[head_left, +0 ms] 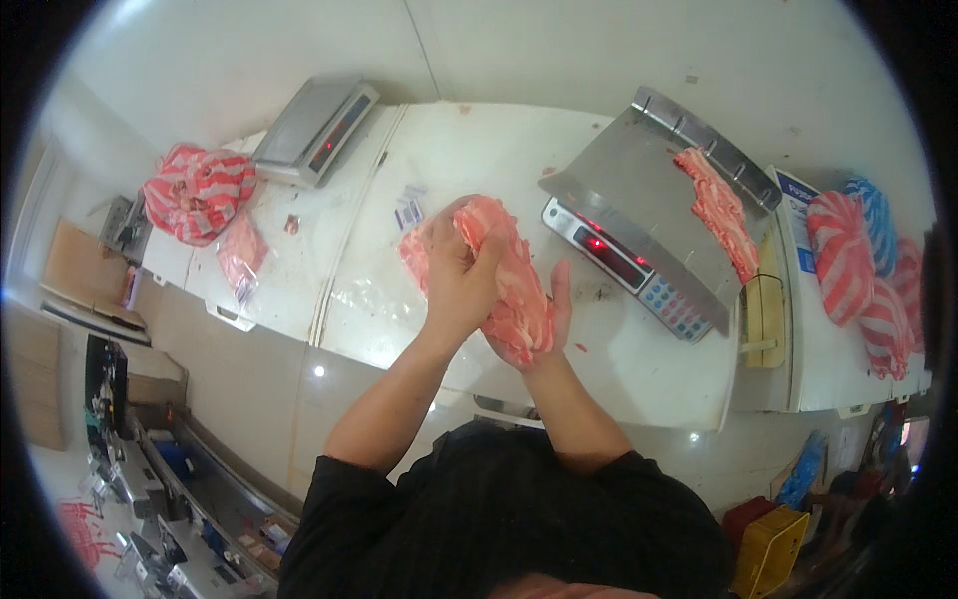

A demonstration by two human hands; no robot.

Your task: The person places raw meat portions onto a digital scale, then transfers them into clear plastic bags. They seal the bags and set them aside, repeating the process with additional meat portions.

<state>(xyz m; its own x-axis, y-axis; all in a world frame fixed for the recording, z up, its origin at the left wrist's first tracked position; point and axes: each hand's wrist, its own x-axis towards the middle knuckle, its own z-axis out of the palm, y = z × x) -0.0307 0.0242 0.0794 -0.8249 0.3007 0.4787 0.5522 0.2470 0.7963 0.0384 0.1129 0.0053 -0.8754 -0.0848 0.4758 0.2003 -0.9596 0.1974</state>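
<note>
Over a smooth white counter (479, 140), a raw pink slab of meat (517, 299) rests between the left hand (464, 285), curled onto its upper part, and the partly open right hand (562, 314) cradling its lower end (probably slippery), so steady support underneath seems wise.

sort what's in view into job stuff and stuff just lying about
Job in hand:
pink raw meat slab, held
silver metal digital scale beside it, probably
long marbled meat strip on scale, probably

Apparently lying about:
red-and-white striped plastic bag, far left
flat silver digital scale, left
yellow plastic crate, lower right
</note>
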